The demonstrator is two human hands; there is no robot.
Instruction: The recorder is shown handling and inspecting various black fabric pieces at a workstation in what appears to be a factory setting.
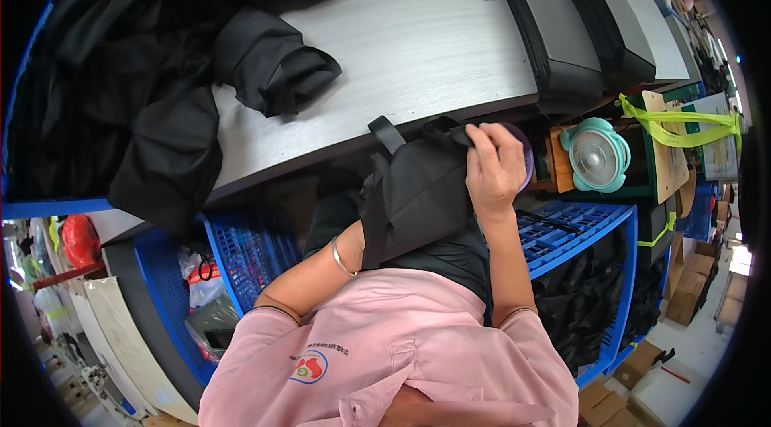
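A black fabric bag [422, 194] with a short strap loop at its top lies over my lap, just in front of the table edge. My right hand [494, 166] is closed at the bag's upper right corner, fingertips pinching its edge. From the left my forearm, with a silver bangle [344, 257] at the wrist, runs in under or inside the bag. The fabric hides nearly all of my left hand [353, 241], so its fingers do not show.
The grey-white table [401, 34] carries a heap of black fabric pieces [88, 66], a crumpled black piece [277, 62] and stacked black panels [554, 34]. A teal fan [596, 154] stands at right. Blue crates [626, 282] flank me, one holding black fabric.
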